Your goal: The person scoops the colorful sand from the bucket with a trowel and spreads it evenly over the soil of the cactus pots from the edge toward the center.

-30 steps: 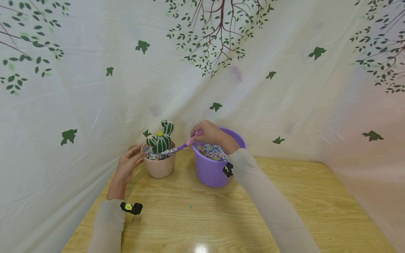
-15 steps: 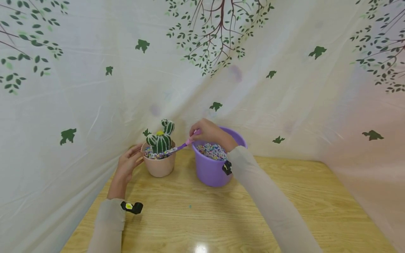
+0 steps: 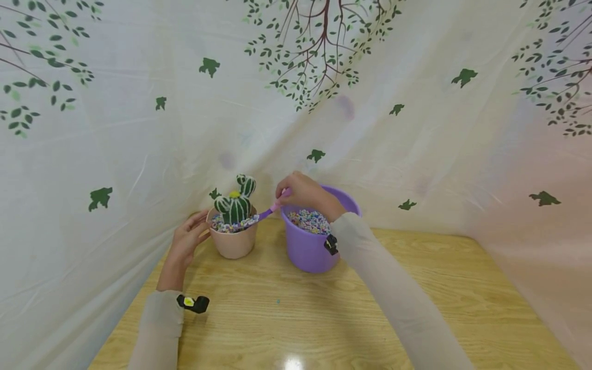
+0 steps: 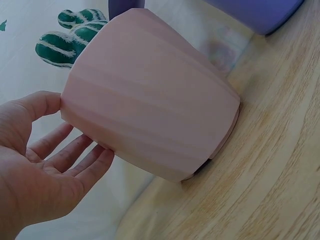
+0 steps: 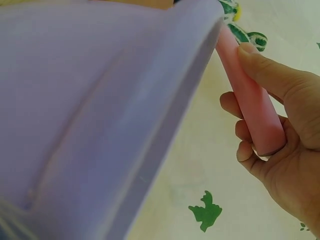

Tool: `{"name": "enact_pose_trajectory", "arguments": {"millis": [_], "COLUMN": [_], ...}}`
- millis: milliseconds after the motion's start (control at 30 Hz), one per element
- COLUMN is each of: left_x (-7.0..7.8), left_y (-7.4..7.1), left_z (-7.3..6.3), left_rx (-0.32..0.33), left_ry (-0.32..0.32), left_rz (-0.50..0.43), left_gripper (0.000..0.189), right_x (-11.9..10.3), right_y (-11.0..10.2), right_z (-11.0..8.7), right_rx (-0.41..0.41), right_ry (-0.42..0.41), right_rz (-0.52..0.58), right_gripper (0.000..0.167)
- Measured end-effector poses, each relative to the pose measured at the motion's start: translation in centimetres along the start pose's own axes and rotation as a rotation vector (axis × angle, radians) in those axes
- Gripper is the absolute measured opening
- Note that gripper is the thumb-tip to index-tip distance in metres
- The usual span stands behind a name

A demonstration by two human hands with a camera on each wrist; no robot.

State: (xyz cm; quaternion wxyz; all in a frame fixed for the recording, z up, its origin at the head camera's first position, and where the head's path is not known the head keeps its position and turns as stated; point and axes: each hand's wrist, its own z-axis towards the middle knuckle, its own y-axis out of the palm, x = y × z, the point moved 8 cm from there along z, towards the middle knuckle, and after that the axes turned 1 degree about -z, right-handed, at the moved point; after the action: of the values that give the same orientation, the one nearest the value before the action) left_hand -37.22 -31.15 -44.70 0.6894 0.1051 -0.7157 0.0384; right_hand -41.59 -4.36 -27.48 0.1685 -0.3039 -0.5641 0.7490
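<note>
A pale pink flower pot [image 3: 233, 245] holds a green-and-white striped toy cactus [image 3: 236, 209] with a yellow top, set among small multicoloured beads. My left hand [image 3: 185, 241] rests on the pot's left side; in the left wrist view its thumb touches the rim and the fingertips touch the wall. My right hand [image 3: 302, 192], above the purple bucket's rim, grips the pink handle [image 5: 255, 100] of a small garden trowel [image 3: 266, 213]. Its purple blade reaches over the pot's right rim, with pale beads around its tip.
The purple bucket [image 3: 307, 252], part full of multicoloured beads [image 3: 311, 222], stands right of the pot on the wooden table [image 3: 277, 329]. One tiny bead [image 3: 278, 301] lies on the wood. A leaf-printed white cloth [image 3: 277, 128] hangs close behind.
My right hand has shifted slightly left and up, tilting the trowel, whose blade sits lower among the pot's beads. My left hand has stayed at the pot.
</note>
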Motion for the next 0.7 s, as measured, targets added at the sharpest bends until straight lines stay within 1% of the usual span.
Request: {"name": "enact_pose_trajectory", "arguments": {"millis": [167, 433, 500, 600, 700], "left_x": [0.0, 0.2, 0.2, 0.8, 0.8], "left_y": [0.1, 0.2, 0.2, 0.4, 0.5], "left_z": [-0.2, -0.3, -0.4, -0.9, -0.9], "left_rx": [-0.009, -0.025, -0.03, -0.04, -0.054], "left_ry": [0.009, 0.05, 0.048, 0.026, 0.021], "left_rz": [0.002, 0.037, 0.035, 0.024, 0.016], "left_gripper": [0.059, 0.06, 0.061, 0.06, 0.059], "right_x": [-0.1, -0.5, -0.6, -0.8, -1.0], "right_y": [0.0, -0.3, -0.4, -0.7, -1.0], "right_z": [0.0, 0.0, 0.1, 0.2, 0.1], "right_rx": [0.021, 0.042, 0.041, 0.032, 0.014], "right_ry": [0.012, 0.016, 0.015, 0.007, -0.001], "right_rz": [-0.028, -0.066, -0.069, -0.066, -0.05], "right_gripper": [0.015, 0.017, 0.018, 0.018, 0.018]}}
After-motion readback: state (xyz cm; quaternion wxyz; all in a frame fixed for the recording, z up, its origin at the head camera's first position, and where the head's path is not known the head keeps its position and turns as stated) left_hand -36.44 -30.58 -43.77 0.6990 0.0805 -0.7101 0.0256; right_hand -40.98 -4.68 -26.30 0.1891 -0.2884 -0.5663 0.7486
